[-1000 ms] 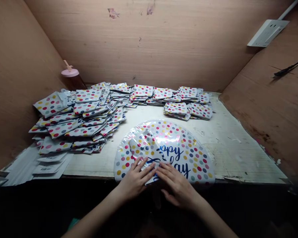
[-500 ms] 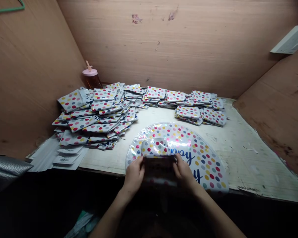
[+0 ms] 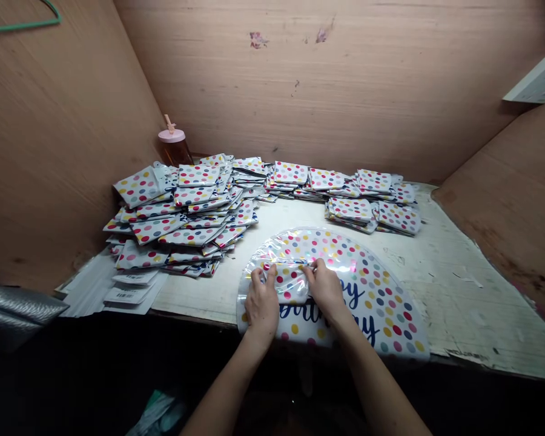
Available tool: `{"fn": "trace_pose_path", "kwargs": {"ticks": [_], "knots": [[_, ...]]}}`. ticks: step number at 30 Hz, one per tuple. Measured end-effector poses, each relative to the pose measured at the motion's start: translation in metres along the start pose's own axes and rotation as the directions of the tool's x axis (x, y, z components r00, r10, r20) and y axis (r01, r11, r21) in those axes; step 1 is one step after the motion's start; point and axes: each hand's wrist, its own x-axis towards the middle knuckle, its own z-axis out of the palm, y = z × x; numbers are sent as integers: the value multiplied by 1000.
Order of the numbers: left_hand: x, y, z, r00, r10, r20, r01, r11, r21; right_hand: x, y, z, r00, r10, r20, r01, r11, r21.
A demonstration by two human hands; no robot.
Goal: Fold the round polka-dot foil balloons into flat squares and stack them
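Between my two hands lies a folded foil balloon [image 3: 290, 283], white with coloured dots. My left hand [image 3: 261, 303] grips its left side, thumb and fingers at the upper left corner. With thumb and fingers my right hand [image 3: 326, 287] pinches its upper right corner. Underneath, a large round foil balloon [image 3: 390, 297] is spread flat, dotted, with blue "birthday" lettering partly covered by my hands. Its lower edge reaches the front of the table.
Stacks of folded dotted balloons [image 3: 186, 209] fill the left side of the table [image 3: 458, 284], with more piles [image 3: 352, 209] along the back. White barcode cards [image 3: 127, 293] lie front left. A pink-lidded cup [image 3: 175, 148] stands in the back left corner. Wooden panels [image 3: 300, 91] enclose the table.
The folded balloon has gone from upright, its dark side showing at the table edge, to lying flat on the round balloon. Both hands moved forward with it. The view has shifted slightly.
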Motion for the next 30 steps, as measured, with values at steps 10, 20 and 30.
{"fn": "trace_pose_path", "kwargs": {"ticks": [10,20,30], "knots": [[19,-42,3,892,435,125,-440,897,23,-5,1,30,787,-605,124,616,783,-91],[-7,-28,-28,729,649,219,-631,761,-153,-16,30,40,804,-590,78,566,799,203],[-12,-113,-55,570,783,-247,-787,607,109,-13,145,70,721,-677,-145,677,734,-61]]}}
